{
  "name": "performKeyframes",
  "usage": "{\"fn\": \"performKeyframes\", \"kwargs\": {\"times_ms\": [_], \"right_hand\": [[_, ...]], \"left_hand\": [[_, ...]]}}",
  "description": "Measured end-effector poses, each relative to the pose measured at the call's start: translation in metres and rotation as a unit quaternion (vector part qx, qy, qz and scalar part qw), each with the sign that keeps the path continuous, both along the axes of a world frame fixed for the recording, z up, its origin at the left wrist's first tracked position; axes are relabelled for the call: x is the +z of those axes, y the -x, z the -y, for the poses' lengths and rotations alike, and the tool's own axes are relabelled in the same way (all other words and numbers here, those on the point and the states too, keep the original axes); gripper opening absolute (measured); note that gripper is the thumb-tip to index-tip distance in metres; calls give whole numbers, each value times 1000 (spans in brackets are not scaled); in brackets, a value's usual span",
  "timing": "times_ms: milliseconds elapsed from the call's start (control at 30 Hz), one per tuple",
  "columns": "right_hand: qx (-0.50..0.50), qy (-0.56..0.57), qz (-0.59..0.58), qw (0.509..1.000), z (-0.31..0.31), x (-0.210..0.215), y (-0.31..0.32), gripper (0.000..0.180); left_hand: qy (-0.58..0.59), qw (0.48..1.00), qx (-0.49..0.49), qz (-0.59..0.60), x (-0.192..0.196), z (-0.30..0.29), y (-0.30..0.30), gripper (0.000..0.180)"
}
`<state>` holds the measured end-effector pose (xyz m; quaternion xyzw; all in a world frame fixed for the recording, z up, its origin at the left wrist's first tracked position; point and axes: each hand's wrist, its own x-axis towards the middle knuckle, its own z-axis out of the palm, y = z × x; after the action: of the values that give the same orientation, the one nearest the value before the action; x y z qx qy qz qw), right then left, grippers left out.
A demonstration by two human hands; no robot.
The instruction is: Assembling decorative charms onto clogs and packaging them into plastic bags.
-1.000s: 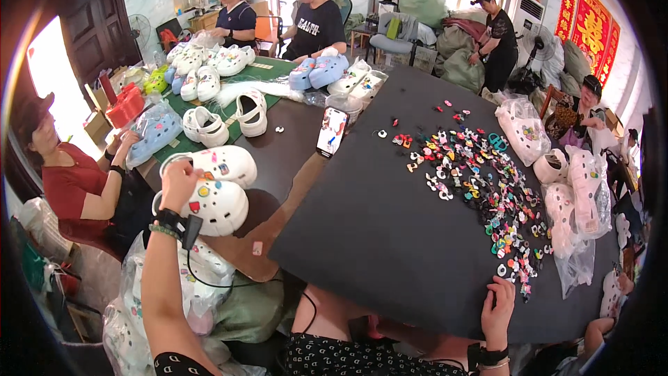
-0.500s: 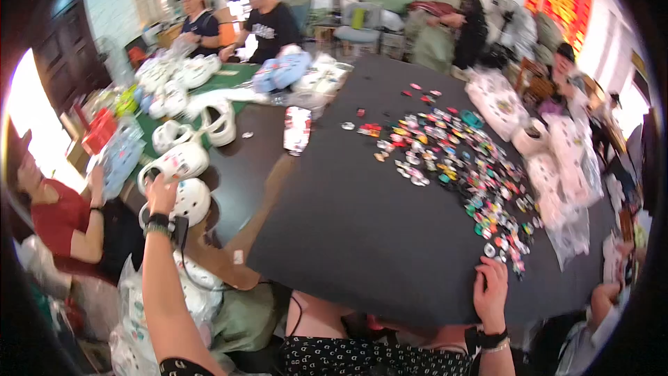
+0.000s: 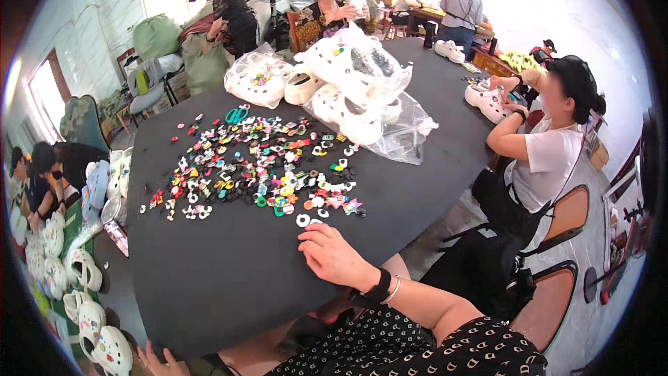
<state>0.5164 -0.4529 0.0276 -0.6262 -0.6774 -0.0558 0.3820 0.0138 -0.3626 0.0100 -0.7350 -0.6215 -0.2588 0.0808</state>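
White clogs (image 3: 113,351), pair: released since the earlier frame, lying near left; judged light, springy, best held by the heel rim.
Left hand (image 3: 161,363): shifted to the near left edge of the table (image 3: 223,271), fingers spread.
Shoe charms (image 3: 257,167), heaped mid-table: probably light, rubbery, pinchable by their edges.
Right hand (image 3: 334,256): loosely curled, nothing visibly gripped, beside the heap as earlier.

You're in a small assembly workshop: loose charms (image 3: 268,175) heaped on your black bench (image 3: 223,264), bagged white clogs (image 3: 259,82), bulging green sack (image 3: 156,37), co-worker (image 3: 546,160) handling a clog (image 3: 485,102).
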Motion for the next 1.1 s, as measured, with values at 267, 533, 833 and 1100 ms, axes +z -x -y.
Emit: {"fn": "performKeyframes", "kwargs": {"times_ms": [267,533,833,1100], "right_hand": [[29,-23,14,999,-5,2,5,18],[-8,-1,77,997,0,9,-3,13],[37,14,136,990,-6,-18,-12,12],[20,26,131,991,-4,-17,-27,12]], "left_hand": [[1,999,4,53,-7,62,-31,43],[36,994,66,80,-8,73,-51,51],[88,926,366,33,-16,174,75,50],[-106,922,370,-52,85,219,99,39]]}}
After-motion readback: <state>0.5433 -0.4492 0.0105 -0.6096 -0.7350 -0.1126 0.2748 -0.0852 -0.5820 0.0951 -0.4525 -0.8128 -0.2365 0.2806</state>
